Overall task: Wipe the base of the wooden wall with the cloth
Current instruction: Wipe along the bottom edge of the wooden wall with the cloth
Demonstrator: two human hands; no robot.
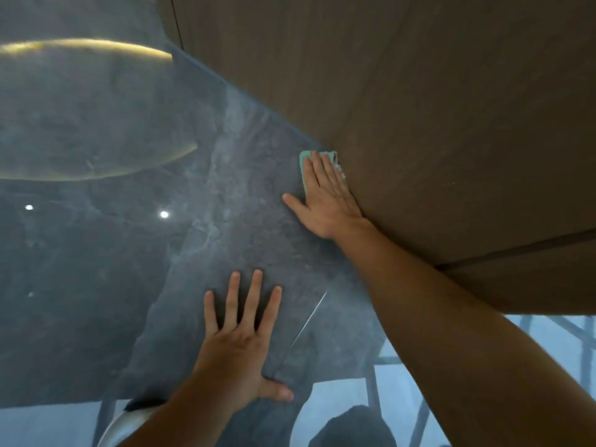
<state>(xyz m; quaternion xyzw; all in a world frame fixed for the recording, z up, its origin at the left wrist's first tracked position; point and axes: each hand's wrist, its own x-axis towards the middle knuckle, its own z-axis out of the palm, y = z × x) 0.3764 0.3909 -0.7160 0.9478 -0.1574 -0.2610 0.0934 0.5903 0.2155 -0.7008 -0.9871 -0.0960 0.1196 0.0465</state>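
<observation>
A brown wooden wall (419, 108) fills the upper right and meets a glossy grey stone floor (242, 188) along a diagonal line. My right hand (325, 198) lies flat on a mint-green cloth (303, 159), pressing it on the floor right at the wall's base. Only the cloth's far end and left edge show past my fingers. My left hand (242, 343) rests flat on the floor nearer to me, fingers spread, holding nothing.
The polished floor mirrors ceiling lights (164, 214) and a curved lit strip (87, 46) at the left. A dark groove (516, 246) runs across the wall panel at the right. A thin pale scratch or line (309, 317) marks the floor beside my left hand.
</observation>
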